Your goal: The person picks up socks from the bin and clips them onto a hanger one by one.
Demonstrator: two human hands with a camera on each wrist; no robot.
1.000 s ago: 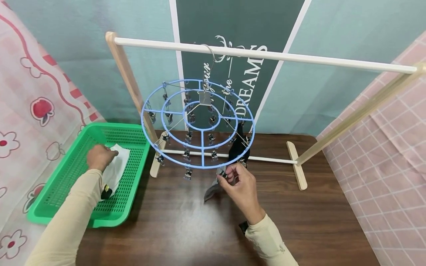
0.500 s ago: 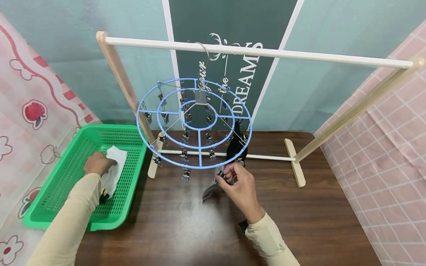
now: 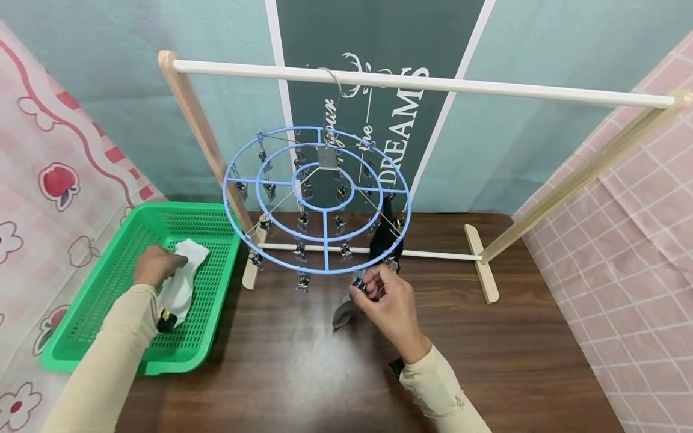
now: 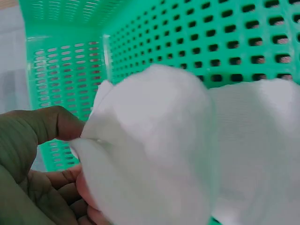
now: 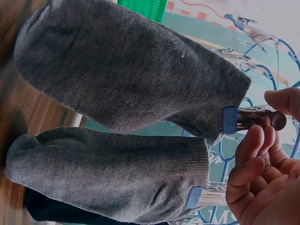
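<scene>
My left hand (image 3: pixel 156 264) is inside the green basket (image 3: pixel 219 300), pinching a white sock (image 4: pixel 150 131) between thumb and fingers. Beside that one lies more white fabric (image 4: pixel 258 140). A black and yellow patch (image 3: pixel 166 320) shows at the near end of the white socks. At the front rim of the round blue clip hanger (image 3: pixel 325 240), my right hand (image 3: pixel 392 300) pinches a metal clip (image 5: pixel 260 119) between thumb and fingers. The clip's blue tip bites the cuff of a grey sock (image 5: pixel 136 65). A second grey sock (image 5: pixel 117 173) hangs from the neighbouring clip.
The hanger hooks over the white bar (image 3: pixel 433 84) of a wooden rack (image 3: pixel 585 174) on the brown table (image 3: pixel 303 385). A black sock (image 3: pixel 381 240) hangs at the hanger's right side. Several bare clips (image 3: pixel 303 282) dangle from the rings. Patterned curtains (image 3: pixel 622 252) stand around.
My left hand has shifted slightly left in the basket, and the white sock it holds has bunched and bent. The right hand stays at the same clip, and the grey sock sways a little.
</scene>
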